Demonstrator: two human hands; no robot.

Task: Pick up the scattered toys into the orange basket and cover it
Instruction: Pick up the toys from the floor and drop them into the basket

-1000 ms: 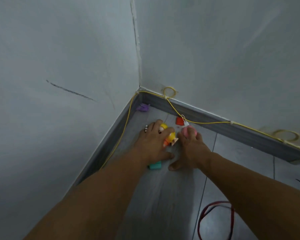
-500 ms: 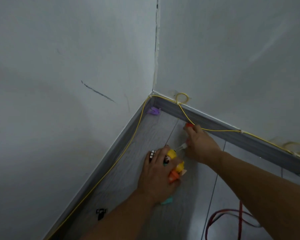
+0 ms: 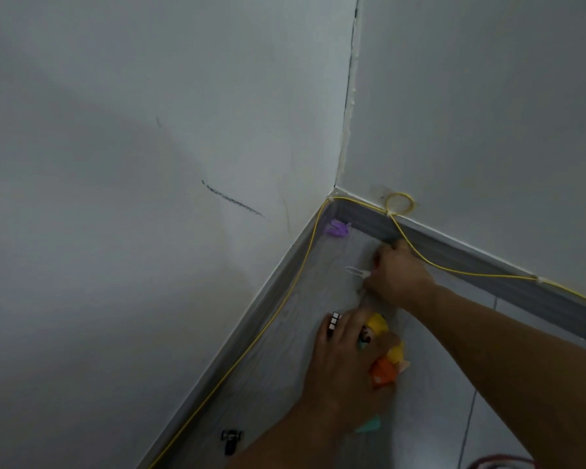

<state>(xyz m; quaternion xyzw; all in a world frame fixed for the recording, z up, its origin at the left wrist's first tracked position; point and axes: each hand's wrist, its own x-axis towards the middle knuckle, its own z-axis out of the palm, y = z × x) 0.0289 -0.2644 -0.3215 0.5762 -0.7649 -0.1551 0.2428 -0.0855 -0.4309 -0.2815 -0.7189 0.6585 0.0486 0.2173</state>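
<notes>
In the corner, left hand clutches several toys, right hand apparently grips more; overfull grasps may spill.

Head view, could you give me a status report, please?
Left hand grips yellow-orange toys. Right hand grips white-looped toy. Purple toy, black toy loose on floor. Basket out of view.

Dim, flat light; soft shadows, slight blur, wide-angle bowing

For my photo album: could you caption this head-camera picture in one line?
In a room corner, the left hand clutches colourful toys on the floor; the right hand grips a white-looped toy.
</notes>
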